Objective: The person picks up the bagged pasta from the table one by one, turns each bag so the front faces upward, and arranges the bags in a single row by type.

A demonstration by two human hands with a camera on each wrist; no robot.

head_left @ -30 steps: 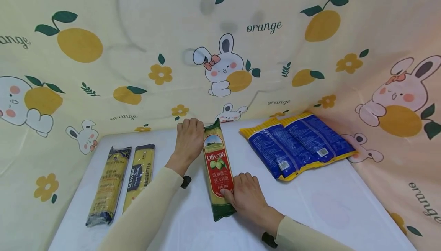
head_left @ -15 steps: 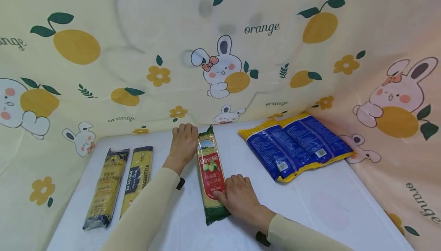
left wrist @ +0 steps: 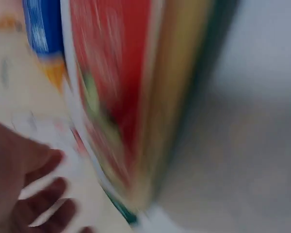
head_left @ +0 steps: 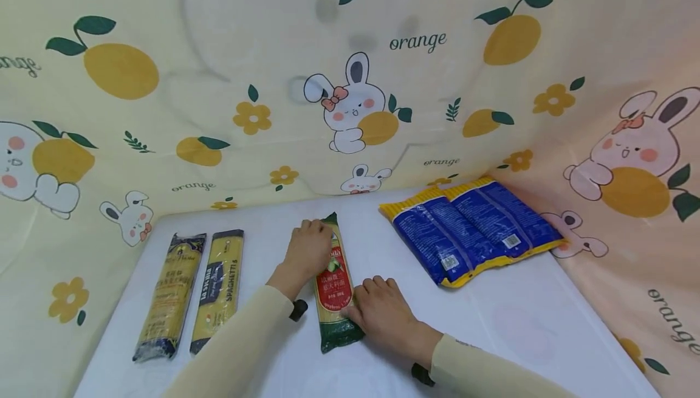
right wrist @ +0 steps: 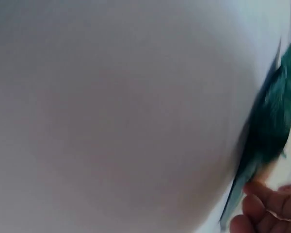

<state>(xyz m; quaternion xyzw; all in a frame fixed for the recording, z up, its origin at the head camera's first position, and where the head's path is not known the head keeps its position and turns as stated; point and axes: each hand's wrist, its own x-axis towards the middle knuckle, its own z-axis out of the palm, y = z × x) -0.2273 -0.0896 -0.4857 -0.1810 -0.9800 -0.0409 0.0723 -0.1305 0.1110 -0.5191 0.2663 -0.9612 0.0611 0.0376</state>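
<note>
In the head view, a pasta packet (head_left: 335,285) with a red label and green ends lies lengthwise on the white table. My left hand (head_left: 310,247) is over its upper left part and hides some of the label. The left wrist view shows the loosely bent fingers (left wrist: 51,194) of that hand with a gap between them and the blurred packet (left wrist: 119,82). My right hand (head_left: 385,313) holds the packet's lower right edge, thumb on top. In the right wrist view, its curled fingers (right wrist: 266,208) are against the green end (right wrist: 271,114).
Two spaghetti packets, one with a clear wrapper (head_left: 171,298) and one with a blue label (head_left: 221,282), lie side by side on the left. Two blue and yellow bags (head_left: 473,231) lie at the back right. A printed curtain (head_left: 262,70) hangs behind the white table (head_left: 492,337).
My left hand has come off the packet's top end and moved down and right over its upper part. The packet shifted left, and its top end now sits lower. The right hand keeps its hold.
</note>
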